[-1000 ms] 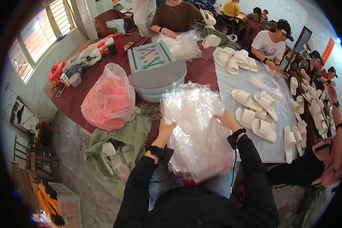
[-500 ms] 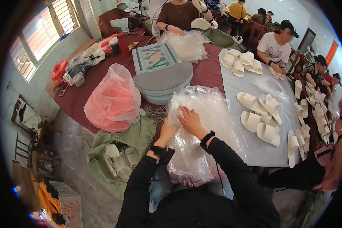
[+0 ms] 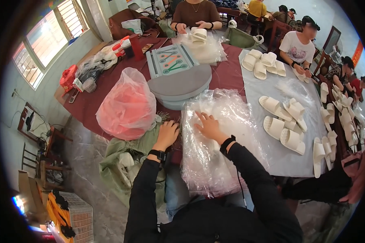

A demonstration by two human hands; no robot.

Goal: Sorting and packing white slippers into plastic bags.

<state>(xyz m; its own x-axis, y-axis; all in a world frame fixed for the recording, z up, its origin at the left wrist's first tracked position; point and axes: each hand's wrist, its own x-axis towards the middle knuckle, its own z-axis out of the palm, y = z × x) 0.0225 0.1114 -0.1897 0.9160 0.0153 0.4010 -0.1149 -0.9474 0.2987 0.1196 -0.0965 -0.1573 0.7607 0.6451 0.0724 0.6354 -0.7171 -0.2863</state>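
Observation:
My right hand (image 3: 210, 128) lies open on a thick stack of clear plastic bags (image 3: 227, 150), fingers spread over its upper left part. Just left of the stack, my left hand (image 3: 167, 135) rests at the table edge beside the mouth of a green woven sack (image 3: 119, 156). Its fingers are slightly bent and apart, and I see nothing held in them. White slippers (image 3: 127, 160) show inside the sack, partly hidden by its folds and my left arm.
A pink-filled plastic bag (image 3: 125, 105) and a grey-blue case (image 3: 178, 87) stand beyond my hands on the maroon tablecloth (image 3: 229, 75). Several white slippers (image 3: 275, 127) lie on a pale sheet (image 3: 253, 162) to the right. Co-workers sit across and along the right side.
My left hand has left the plastic bags and moved left to the sack's edge. My right hand stays on the stack. Across the table, a person's raised slippers are now down over the bags there.

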